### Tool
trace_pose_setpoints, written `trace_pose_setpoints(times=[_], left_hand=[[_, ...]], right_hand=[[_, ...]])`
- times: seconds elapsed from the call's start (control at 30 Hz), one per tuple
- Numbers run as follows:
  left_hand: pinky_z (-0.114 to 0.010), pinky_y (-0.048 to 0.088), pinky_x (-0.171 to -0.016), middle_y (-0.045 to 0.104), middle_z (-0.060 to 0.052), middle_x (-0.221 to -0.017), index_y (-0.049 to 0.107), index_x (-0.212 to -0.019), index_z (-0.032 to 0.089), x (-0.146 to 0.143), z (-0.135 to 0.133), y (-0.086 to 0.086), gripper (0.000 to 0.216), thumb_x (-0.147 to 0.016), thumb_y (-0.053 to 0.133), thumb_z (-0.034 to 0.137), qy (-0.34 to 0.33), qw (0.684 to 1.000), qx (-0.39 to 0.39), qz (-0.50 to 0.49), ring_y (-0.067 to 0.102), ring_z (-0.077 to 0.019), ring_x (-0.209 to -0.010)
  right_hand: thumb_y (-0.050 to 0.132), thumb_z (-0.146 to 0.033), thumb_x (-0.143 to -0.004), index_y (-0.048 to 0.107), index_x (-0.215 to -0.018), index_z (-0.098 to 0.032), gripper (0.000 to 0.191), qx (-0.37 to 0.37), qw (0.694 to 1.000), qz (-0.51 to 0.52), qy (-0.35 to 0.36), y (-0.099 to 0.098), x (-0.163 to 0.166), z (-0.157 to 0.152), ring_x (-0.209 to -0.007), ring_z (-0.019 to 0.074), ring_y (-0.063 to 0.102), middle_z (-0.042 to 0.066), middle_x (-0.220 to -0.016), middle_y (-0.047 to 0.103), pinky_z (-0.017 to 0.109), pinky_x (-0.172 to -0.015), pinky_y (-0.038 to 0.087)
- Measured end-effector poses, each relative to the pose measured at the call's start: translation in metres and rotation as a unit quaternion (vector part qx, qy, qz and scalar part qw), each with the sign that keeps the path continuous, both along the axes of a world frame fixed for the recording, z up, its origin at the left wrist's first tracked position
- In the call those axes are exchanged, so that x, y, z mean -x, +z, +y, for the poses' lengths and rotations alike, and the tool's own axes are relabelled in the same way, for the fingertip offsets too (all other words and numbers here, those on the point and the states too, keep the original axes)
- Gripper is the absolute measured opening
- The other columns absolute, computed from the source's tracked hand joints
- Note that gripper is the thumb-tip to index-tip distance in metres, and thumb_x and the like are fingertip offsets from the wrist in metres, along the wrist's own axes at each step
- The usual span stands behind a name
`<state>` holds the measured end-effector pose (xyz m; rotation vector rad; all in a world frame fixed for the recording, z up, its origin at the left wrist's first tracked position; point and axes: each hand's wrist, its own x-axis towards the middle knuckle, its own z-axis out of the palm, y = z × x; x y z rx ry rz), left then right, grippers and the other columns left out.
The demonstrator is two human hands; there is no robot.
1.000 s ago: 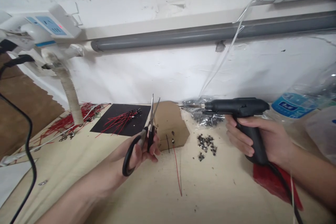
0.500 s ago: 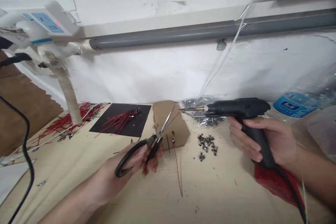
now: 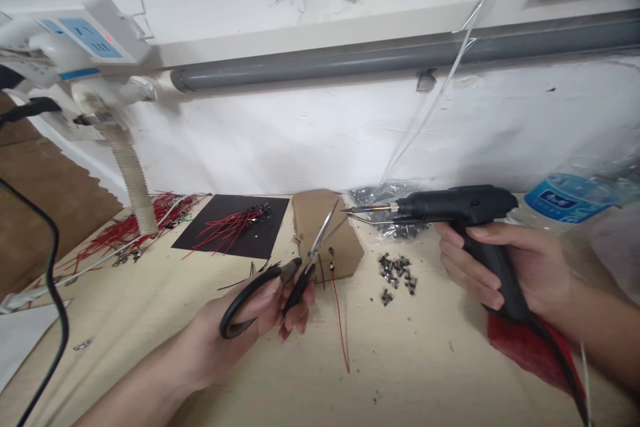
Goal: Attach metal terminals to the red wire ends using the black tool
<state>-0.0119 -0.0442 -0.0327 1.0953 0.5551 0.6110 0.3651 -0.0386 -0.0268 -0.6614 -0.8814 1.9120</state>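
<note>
My left hand (image 3: 257, 310) grips black-handled scissors (image 3: 295, 260), blades slightly apart and pointing up and right over a piece of brown cardboard (image 3: 325, 233). My right hand (image 3: 500, 267) is wrapped round the grip of a black soldering gun (image 3: 450, 207), its metal tip aimed left toward the scissor blades. A thin solder wire runs from the gun's tip up to the wall. On the table below the cardboard lies a single red wire (image 3: 340, 320). A small heap of metal parts (image 3: 397, 273) sits between my hands.
A black mat with red wires (image 3: 233, 227) lies at the back left, with more red wires (image 3: 125, 230) beyond it. A power strip (image 3: 85, 40), a grey pipe (image 3: 400, 57), a bag of metal parts (image 3: 385, 203), a water bottle (image 3: 575, 197) and a red cloth (image 3: 525, 350) surround the work spot.
My left hand tipped the scissors from upright to slanting right and lowered them toward the cardboard. The soldering gun stayed nearly still.
</note>
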Motion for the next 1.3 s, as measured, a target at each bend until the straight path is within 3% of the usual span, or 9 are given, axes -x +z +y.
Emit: trace_pose_setpoints(times=[0.6,0.9,1.3], left_hand=[[-0.038,0.036,-0.081,0.057,-0.009,-0.107,0.065,-0.119,0.021,0.0037,0.0017,0.0014,0.046,-0.101,0.049,0.06,0.008,1.0,0.013,-0.019,0.051,-0.0242,-0.093],[-0.038,0.036,-0.08,0.06,-0.01,-0.105,0.066,-0.118,0.02,0.0018,0.0012,0.0019,0.043,-0.102,0.05,0.057,0.011,1.0,0.009,0.005,0.051,-0.0236,-0.092],[-0.038,0.037,-0.08,0.062,-0.01,-0.101,0.067,-0.117,0.018,0.0002,-0.0007,0.0004,0.049,-0.098,0.054,0.061,0.003,1.0,0.0,-0.002,0.053,-0.0237,-0.089]], right_hand=[[0.067,-0.036,-0.086,0.067,-0.082,-0.018,0.018,0.012,1.0,-0.02,-0.014,0.0022,0.0007,-0.0014,-0.034,0.0159,0.052,0.001,-0.046,0.057,0.022,-0.036,0.037],[0.067,-0.034,-0.087,0.068,-0.083,-0.017,0.018,0.01,1.0,-0.014,-0.013,0.003,0.0005,-0.0014,-0.036,0.015,0.057,0.001,-0.047,0.058,0.021,-0.038,0.04],[0.065,-0.036,-0.087,0.065,-0.083,-0.019,0.018,0.002,0.999,-0.034,-0.009,0.0012,0.0007,-0.0018,-0.033,0.0155,0.048,0.0,-0.046,0.055,0.024,-0.036,0.033]])
